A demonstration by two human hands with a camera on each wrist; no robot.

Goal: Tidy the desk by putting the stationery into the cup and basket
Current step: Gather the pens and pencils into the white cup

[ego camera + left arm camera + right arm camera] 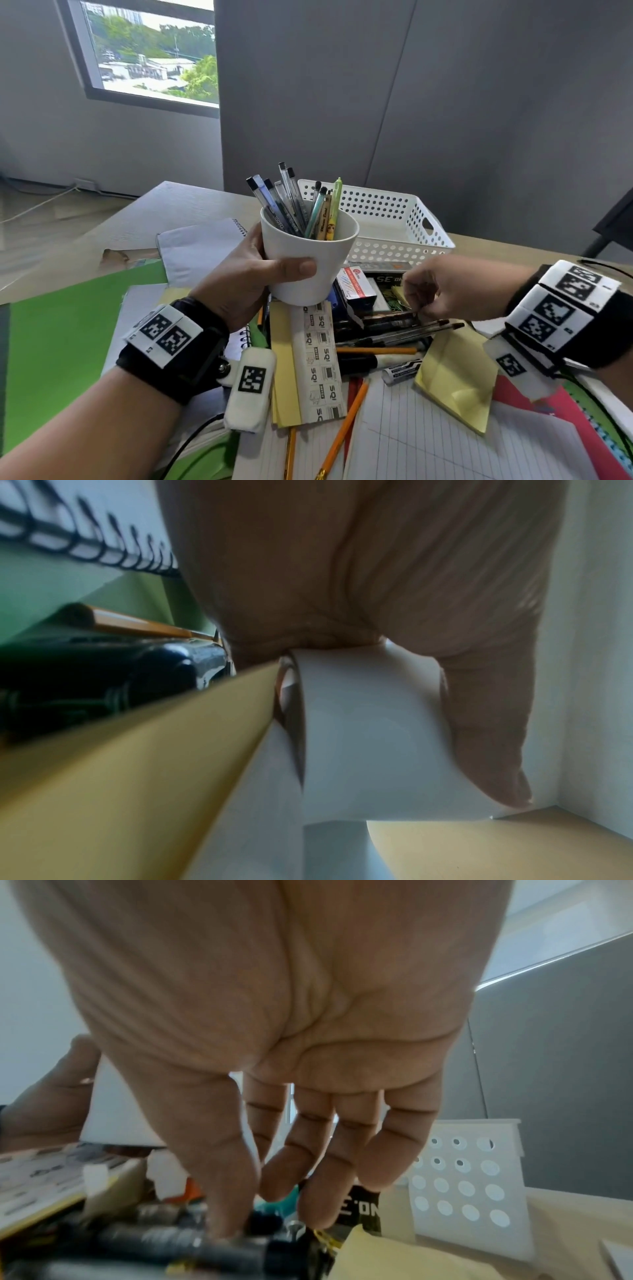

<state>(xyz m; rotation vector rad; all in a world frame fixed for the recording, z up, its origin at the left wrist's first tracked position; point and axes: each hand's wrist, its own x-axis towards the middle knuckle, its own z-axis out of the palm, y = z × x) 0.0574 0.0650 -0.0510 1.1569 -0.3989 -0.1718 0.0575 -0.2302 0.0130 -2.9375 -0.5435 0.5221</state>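
My left hand (260,274) grips a white cup (308,260) and holds it up over the clutter; several pens (298,205) stand in it. The left wrist view shows my thumb (496,737) wrapped on the cup's wall (369,737). Behind it sits an empty white perforated basket (394,219). My right hand (416,305) reaches down onto a row of dark pens (387,325). In the right wrist view that hand (270,1213) has its thumb tip on a dark pen (164,1242), its fingers loosely bent just beyond; the basket (462,1183) stands behind.
The desk is littered with yellow sticky pads (455,370), orange pencils (342,431), a small red-and-white box (354,284), a printed label strip (320,359), a white marker (400,371), a green folder (68,342), a spiral notebook (198,250) and lined paper (428,445).
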